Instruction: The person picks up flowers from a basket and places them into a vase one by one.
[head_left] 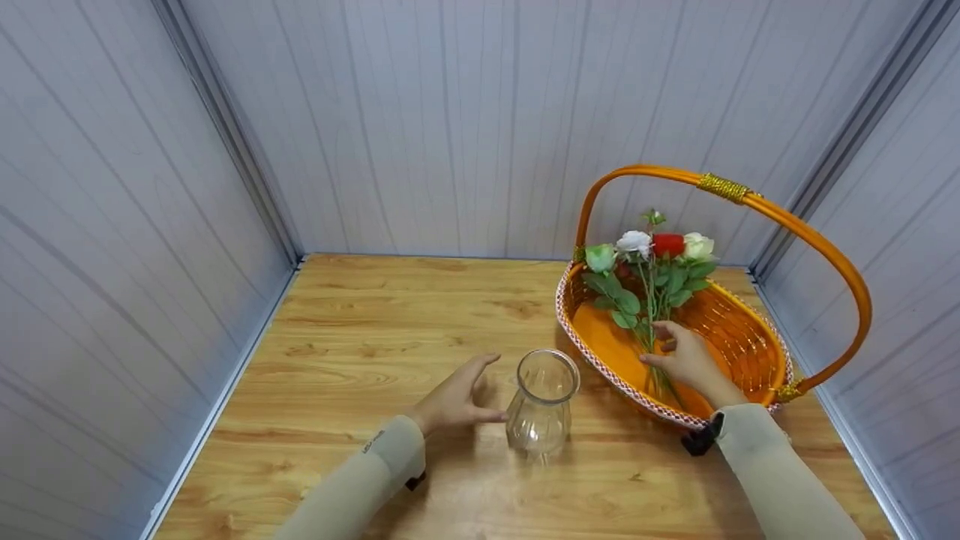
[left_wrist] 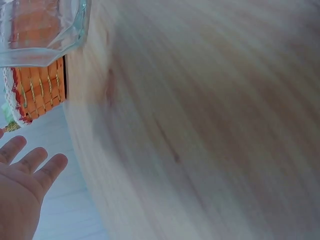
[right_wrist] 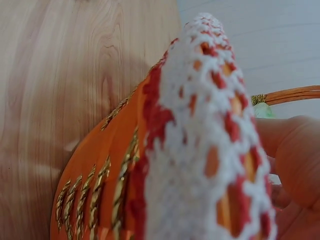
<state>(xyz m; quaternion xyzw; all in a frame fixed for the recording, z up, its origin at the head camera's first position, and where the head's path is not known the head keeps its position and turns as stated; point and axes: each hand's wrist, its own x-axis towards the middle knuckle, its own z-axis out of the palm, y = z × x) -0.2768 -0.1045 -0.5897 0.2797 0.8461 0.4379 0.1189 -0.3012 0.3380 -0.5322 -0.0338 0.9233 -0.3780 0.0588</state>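
Note:
A clear glass vase (head_left: 541,409) stands upright on the table. Beside it, to the left, my left hand (head_left: 457,401) has thumb and fingers spread, with the thumb tip close to the glass. In the left wrist view the fingers of that hand (left_wrist: 30,175) are extended, with nothing in them. My right hand (head_left: 690,364) is inside an orange basket (head_left: 735,337), thumb and forefinger parted at the flower stems (head_left: 651,330). White, red and pale green flowers (head_left: 634,244) with leaves top those stems. In the right wrist view the basket's rim (right_wrist: 195,150) hides part of the hand.
A tall arched handle (head_left: 832,255) rises over the basket. Pale panel walls (head_left: 465,127) enclose the wooden table (head_left: 360,337) at the back and both sides.

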